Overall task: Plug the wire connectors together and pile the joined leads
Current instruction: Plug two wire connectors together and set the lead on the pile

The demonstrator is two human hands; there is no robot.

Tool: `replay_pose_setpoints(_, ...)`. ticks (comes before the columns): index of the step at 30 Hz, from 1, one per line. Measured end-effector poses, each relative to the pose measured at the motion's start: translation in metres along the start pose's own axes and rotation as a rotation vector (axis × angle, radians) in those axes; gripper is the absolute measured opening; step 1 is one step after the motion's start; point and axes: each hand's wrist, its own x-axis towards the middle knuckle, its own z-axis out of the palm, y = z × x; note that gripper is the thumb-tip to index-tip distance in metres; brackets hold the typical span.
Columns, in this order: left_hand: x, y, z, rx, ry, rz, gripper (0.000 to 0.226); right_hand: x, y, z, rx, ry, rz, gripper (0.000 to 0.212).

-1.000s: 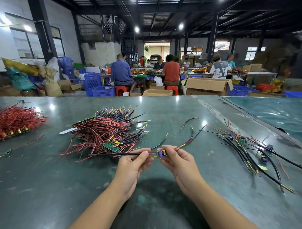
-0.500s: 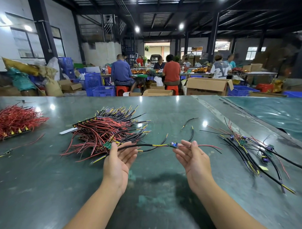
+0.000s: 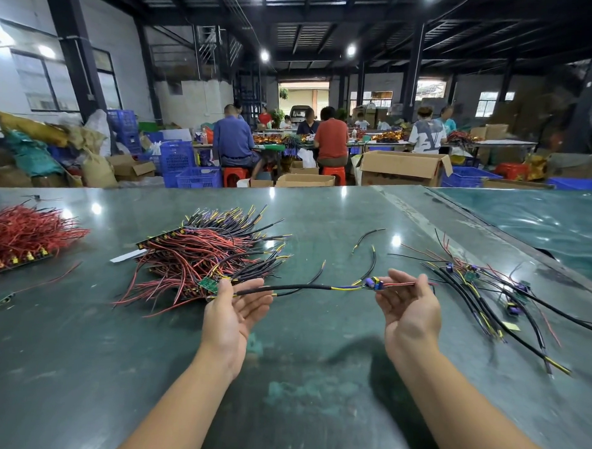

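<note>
The table [image 3: 81, 368] top is glossy, worn green; the joined lead [image 3: 302, 287] wears matt black sleeving; boxes [image 3: 404, 169] are cardboard.

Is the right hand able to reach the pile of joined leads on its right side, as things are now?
Probably yes. The right hand holds one end of the joined lead, and the pile of joined leads lies just beside it on the table, with nothing between them.
</note>
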Motion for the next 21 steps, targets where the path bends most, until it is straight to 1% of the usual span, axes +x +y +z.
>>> replay_pose_setpoints(3,0.0,0.0,0.0,0.023,-0.031,-0.002,0.054,-0.002,-0.005,0.0,0.031,0.027,-0.005,0.05)
replay_pose_setpoints(6,-0.003,-0.003,0.0,0.047,-0.076,-0.015,0.05,-0.003,-0.011,0.006,0.05,0.104,0.014,0.049)
replay_pose_setpoints(9,-0.004,-0.002,0.0,0.025,-0.075,-0.021,0.05,0.011,-0.046,0.011,0.113,0.236,0.006,0.046)
replay_pose_setpoints(11,-0.002,0.001,-0.002,0.001,-0.034,-0.027,0.05,0.025,-0.081,0.015,0.045,0.264,-0.013,0.041)
replay_pose_setpoints(12,-0.001,0.002,-0.002,-0.007,-0.015,-0.03,0.048,0.032,-0.1,0.018,-0.032,0.244,-0.02,0.039)
replay_pose_setpoints(14,0.001,0.003,-0.001,-0.004,0.001,-0.034,0.044,0.046,-0.136,0.028,-0.263,0.139,-0.008,0.038)
replay_pose_setpoints(18,-0.001,-0.001,0.005,0.018,-0.017,-0.037,0.036,0.073,-0.185,0.063,-0.951,-0.105,0.075,0.048)
replay_pose_setpoints(19,-0.001,-0.001,0.005,0.018,-0.019,-0.034,0.035,0.079,-0.191,0.073,-1.083,-0.138,0.105,0.052)
replay_pose_setpoints(21,-0.001,-0.001,0.004,0.007,-0.016,-0.027,0.034,0.091,-0.194,0.089,-1.27,-0.164,0.144,0.057)
